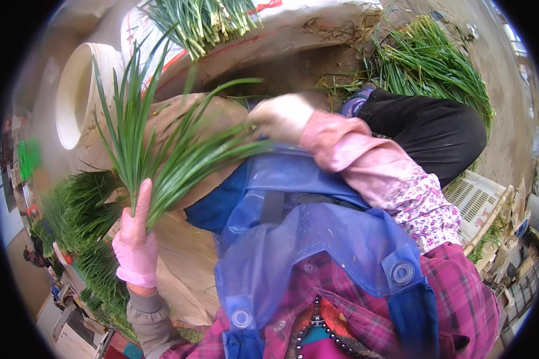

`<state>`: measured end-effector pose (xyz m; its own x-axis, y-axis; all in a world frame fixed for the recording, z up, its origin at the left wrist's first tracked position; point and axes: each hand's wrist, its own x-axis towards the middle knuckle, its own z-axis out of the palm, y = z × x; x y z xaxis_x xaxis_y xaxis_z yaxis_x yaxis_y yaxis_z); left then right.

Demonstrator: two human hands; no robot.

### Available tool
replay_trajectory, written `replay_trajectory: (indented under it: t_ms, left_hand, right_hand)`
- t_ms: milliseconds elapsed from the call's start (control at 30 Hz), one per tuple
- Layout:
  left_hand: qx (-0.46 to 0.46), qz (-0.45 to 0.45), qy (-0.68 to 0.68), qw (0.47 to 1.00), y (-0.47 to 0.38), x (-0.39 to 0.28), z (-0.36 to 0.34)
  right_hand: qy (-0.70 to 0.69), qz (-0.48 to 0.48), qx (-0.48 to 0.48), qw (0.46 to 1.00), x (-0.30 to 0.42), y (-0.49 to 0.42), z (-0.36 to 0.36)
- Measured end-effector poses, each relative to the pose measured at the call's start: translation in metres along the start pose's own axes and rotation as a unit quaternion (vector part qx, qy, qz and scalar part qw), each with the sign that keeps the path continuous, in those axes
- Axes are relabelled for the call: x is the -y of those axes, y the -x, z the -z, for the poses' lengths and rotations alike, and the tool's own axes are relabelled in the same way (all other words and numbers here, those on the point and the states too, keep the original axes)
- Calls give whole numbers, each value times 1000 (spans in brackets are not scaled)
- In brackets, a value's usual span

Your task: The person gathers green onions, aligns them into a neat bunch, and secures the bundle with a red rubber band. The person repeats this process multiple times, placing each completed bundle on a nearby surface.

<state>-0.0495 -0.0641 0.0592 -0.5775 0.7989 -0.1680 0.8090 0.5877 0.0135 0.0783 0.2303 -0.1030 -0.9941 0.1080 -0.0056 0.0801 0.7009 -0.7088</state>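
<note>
My left hand point(137, 242), in a pink glove, holds a bunch of long flat green leaves that look like Chinese chives point(137, 152). The index finger points up through the bunch, and part of it fans out to the right. My right hand point(283, 116) is blurred by motion, above my lap near the tips of those bent leaves. Its fingers are too smeared to show whether they grip anything. Below it is my blue plastic apron point(305, 179).
Cut chives point(206, 22) lie on a white sack point(269, 40) ahead. A white bucket point(110, 63) is at the left, above tied bundles point(85, 206). A large chive heap point(431, 58) lies beyond my right knee point(453, 130); a plastic crate point(471, 202) stands beside me.
</note>
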Motion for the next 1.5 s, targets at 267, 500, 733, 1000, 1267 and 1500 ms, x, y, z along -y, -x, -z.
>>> replay_trajectory:
  t_ms: [267, 500, 733, 1000, 1267, 1500]
  left_hand:
    - [20, -9, -4, 1000, -7, -1, 2]
    - [3, -10, 34, 999, -3, 3, -1]
    - [-73, -43, 321, 943, -34, 17, 26]
    - [-58, 83, 699, 708, -154, 31, 79]
    - [142, -67, 767, 622, -275, -71, 32]
    - [28, -149, 559, 816, -355, -45, -10]
  right_hand:
    - [-554, -52, -2, 831, -43, 44, 107]
    - [-516, -80, 67, 850, -40, 37, 66]
    - [-434, -96, 150, 883, 0, 19, 63]
    - [-243, -34, 289, 925, 25, -40, 109]
    - [-592, 31, -67, 802, 14, -195, 184]
    - [-428, -248, -201, 845, -59, -221, 193]
